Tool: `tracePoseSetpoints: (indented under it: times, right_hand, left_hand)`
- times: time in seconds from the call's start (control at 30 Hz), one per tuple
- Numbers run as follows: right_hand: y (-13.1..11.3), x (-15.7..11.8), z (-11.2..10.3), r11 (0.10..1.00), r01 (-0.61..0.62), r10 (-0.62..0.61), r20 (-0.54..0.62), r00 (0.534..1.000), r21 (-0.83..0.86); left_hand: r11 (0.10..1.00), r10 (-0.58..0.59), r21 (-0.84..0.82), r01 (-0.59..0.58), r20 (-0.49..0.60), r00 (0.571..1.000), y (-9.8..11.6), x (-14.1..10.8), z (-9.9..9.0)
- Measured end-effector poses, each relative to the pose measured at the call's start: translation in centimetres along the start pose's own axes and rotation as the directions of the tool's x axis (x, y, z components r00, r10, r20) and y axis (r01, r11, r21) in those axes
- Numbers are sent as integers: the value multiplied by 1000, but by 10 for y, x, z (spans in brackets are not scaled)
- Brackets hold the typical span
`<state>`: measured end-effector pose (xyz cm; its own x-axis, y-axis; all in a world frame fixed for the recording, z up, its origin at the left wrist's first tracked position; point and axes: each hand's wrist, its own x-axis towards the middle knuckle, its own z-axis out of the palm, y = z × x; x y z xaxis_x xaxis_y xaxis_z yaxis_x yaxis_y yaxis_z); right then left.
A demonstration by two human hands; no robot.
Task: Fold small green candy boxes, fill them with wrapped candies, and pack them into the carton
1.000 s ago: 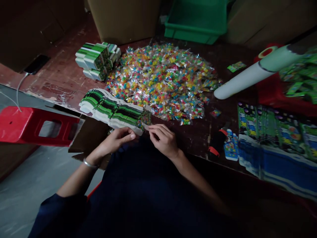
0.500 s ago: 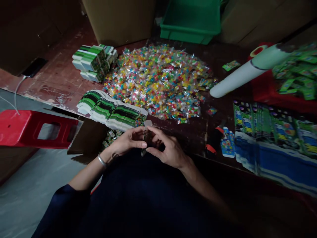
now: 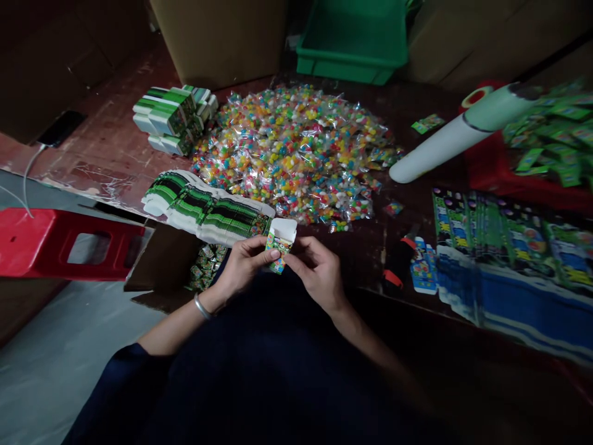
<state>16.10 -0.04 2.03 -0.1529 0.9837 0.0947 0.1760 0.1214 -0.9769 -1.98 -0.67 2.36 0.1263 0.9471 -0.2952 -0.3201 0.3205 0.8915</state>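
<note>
A small printed candy box [image 3: 280,244] is held between my hands near the table's front edge, its white top flaps standing up. My left hand [image 3: 248,262] pinches its left side, thumb across the front. My right hand [image 3: 317,269] grips its right side with thumb and fingers. Just beyond, a fanned row of flat green-and-black cartons [image 3: 208,213] lies on the table. Behind it is a large heap of clear candy packets [image 3: 296,148] full of coloured sweets.
Bundled cartons [image 3: 169,117] stand back left. A cardboard box [image 3: 160,256] of small packs sits below the table edge. At right are a white tube [image 3: 454,139], a red-handled cutter [image 3: 393,278], a blue box [image 3: 424,269] and printed bags [image 3: 519,296]. A green bin [image 3: 349,65] stands behind.
The carton in my hands has gone from narrow and edge-on to an opened box with its printed face and white flaps showing. Both hands still hold it.
</note>
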Motion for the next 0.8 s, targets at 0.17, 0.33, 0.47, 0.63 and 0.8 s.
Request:
tracePoseSetpoints:
  times: [0.17,0.33,0.47,0.63,0.8]
  right_hand:
    - [14,-1,16,999,32,-34,-150,988,-13]
    - [29,2,22,980,197,-200,-279,939,-39]
    - [31,4,17,960,256,-275,-220,936,-111]
    - [25,8,12,951,297,-308,-164,937,-89]
    - [20,12,16,960,257,-228,-223,948,108]
  left_hand:
    - [964,260,103,-245,-177,949,-16,-1,6]
    - [876,426,268,-401,-37,904,-25,0,-2]
    - [906,291,281,-317,131,948,-16,2,-9]
    - [971,118,182,-158,210,971,-4,1,-7]
    - [981,154,99,-167,123,980,-3,-2,-3]
